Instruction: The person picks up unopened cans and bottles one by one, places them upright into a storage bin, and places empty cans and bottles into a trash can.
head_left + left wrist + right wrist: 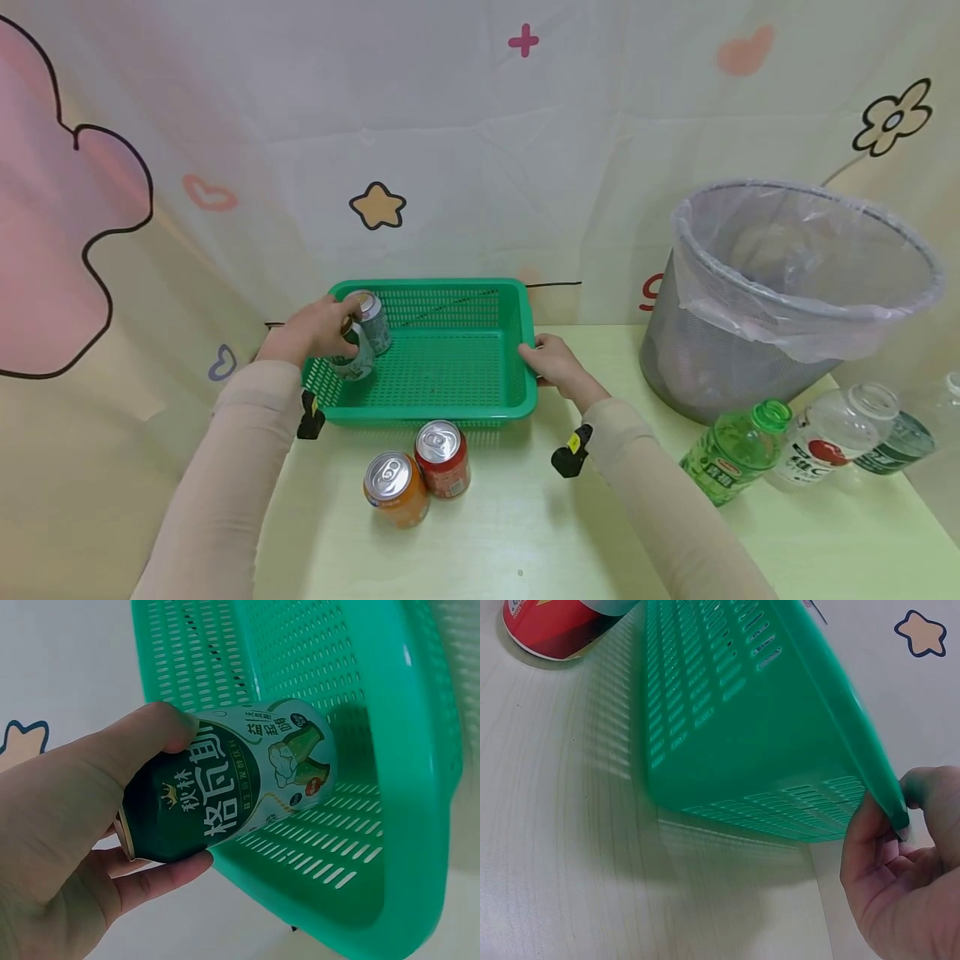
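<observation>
My left hand (318,327) grips a green and white drink can (232,776) by its dark green end, thumb on one side and fingers on the other. The can is inside the left end of a green plastic basket (431,414), its pale end down by the slotted floor. Beside it in the basket stands a silver-grey can (377,327). My right hand (555,364) pinches the basket's right rim between thumb and curled fingers, as the right wrist view shows. An orange can (397,492) and a red can (444,460) stand upright in front of the basket.
A mesh waste bin (697,350) with a clear liner stands at the right. In front of it are a green bottle (738,454), a clear bottle with a red and white label (832,437) and further bottles near the table's right edge. A patterned curtain (450,125) hangs behind.
</observation>
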`<move>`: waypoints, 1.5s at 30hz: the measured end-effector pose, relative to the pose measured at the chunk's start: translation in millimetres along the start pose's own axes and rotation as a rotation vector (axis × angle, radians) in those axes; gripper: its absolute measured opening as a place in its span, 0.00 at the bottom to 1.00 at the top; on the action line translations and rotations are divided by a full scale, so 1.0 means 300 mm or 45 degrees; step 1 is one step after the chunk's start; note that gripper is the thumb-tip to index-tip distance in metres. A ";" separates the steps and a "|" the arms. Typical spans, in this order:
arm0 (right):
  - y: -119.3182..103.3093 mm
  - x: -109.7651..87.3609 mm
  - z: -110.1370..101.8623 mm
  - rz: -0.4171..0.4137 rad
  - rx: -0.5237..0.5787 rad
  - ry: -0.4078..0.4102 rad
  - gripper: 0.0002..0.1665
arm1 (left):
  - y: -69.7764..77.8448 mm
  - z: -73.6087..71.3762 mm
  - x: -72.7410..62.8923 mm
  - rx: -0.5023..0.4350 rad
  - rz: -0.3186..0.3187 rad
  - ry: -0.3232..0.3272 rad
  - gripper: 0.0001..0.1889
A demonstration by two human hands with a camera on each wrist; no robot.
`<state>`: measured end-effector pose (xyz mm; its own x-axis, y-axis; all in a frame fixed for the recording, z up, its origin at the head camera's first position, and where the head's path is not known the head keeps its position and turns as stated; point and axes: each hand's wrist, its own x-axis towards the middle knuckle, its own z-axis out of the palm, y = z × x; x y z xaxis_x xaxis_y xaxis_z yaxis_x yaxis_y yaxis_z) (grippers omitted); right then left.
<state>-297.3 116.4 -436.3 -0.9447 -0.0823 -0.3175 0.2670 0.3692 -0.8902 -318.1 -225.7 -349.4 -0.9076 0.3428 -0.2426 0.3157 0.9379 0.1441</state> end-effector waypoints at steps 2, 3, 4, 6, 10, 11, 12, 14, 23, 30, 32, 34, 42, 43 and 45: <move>-0.001 0.000 0.000 -0.001 0.000 -0.001 0.22 | -0.003 0.007 0.003 -0.004 -0.007 0.008 0.24; -0.001 -0.001 0.000 0.001 -0.001 0.001 0.22 | -0.004 0.010 0.005 -0.005 -0.012 0.011 0.24; -0.002 -0.002 0.001 -0.002 -0.003 0.000 0.22 | -0.005 0.013 0.006 -0.006 -0.016 0.016 0.24; -0.002 -0.003 0.001 0.000 -0.005 0.001 0.22 | -0.008 0.018 0.010 -0.005 -0.027 0.024 0.25; -0.007 -0.007 0.001 0.004 -0.001 -0.002 0.22 | -0.010 0.025 0.024 -0.004 -0.050 0.026 0.26; -0.007 -0.007 0.000 0.004 0.001 -0.004 0.22 | -0.009 0.025 0.026 -0.003 -0.052 0.027 0.26; -0.007 -0.008 0.000 0.003 0.002 -0.004 0.22 | -0.007 0.026 0.028 -0.005 -0.055 0.028 0.26; -0.008 -0.008 0.000 0.004 0.002 -0.008 0.22 | -0.007 0.030 0.032 -0.013 -0.059 0.033 0.27; 0.004 -0.002 0.003 0.008 0.005 -0.004 0.22 | -0.002 0.070 0.045 -0.056 -0.088 0.046 0.24; 0.004 -0.005 0.009 0.002 -0.004 0.002 0.23 | 0.001 0.091 0.048 -0.047 -0.129 0.032 0.24; 0.003 -0.006 0.011 -0.001 -0.001 0.002 0.22 | -0.002 0.097 0.050 -0.030 -0.138 0.035 0.24; 0.003 -0.007 0.011 -0.006 -0.004 0.000 0.22 | -0.004 0.102 0.052 -0.021 -0.146 0.039 0.24; 0.000 -0.005 0.004 0.004 -0.010 0.006 0.21 | 0.001 0.112 0.068 -0.016 -0.161 0.056 0.25; 0.000 -0.004 0.003 0.008 -0.010 0.010 0.21 | 0.004 0.111 0.069 -0.013 -0.164 0.056 0.24; 0.000 -0.001 0.001 0.008 -0.010 0.017 0.21 | 0.011 0.108 0.070 -0.001 -0.168 0.059 0.25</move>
<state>-296.9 116.2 -436.3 -0.9455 -0.0674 -0.3187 0.2716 0.3770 -0.8855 -327.4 -213.7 -385.1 -0.9530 0.2134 -0.2151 0.1924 0.9746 0.1145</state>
